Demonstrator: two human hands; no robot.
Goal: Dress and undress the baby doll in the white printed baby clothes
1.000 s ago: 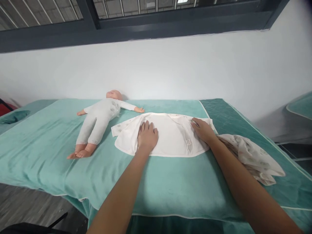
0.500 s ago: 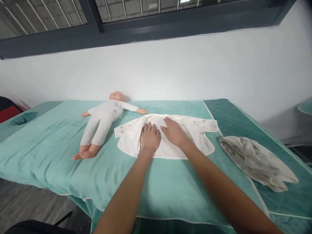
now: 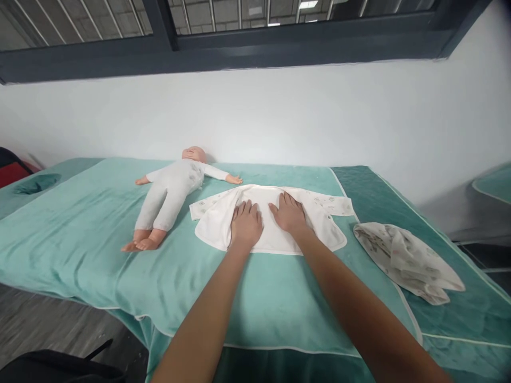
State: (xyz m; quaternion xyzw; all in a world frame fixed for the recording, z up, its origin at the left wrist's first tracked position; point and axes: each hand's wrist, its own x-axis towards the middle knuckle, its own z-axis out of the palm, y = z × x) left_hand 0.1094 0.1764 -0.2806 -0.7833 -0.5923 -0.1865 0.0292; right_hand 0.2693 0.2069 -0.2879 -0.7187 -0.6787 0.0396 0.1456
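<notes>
A small white baby shirt (image 3: 271, 242) with a faint print on its sleeves lies spread on the green bed cover, its front opened out and both sleeves stretched sideways. My left hand (image 3: 246, 223) rests flat on the left part of the shirt, fingers extended. On the right part, my right hand (image 3: 290, 214) lies palm down with its fingers stretched out and the thumb apart. To the left of the shirt a baby doll (image 3: 175, 183) in a white suit lies on its back, arms spread; one of its hands comes near the shirt's upper left edge.
A crumpled, printed white cloth (image 3: 407, 260) lies on the darker green sheet at the right. The green bed cover (image 3: 99, 229) reaches back to a white wall (image 3: 279, 117) under a barred window. A black object (image 3: 56, 367) stands on the floor at lower left.
My right hand has shifted slightly right over the shirt and settled flatter on it. My left hand stays in place on the cloth. The camera view has moved a little.
</notes>
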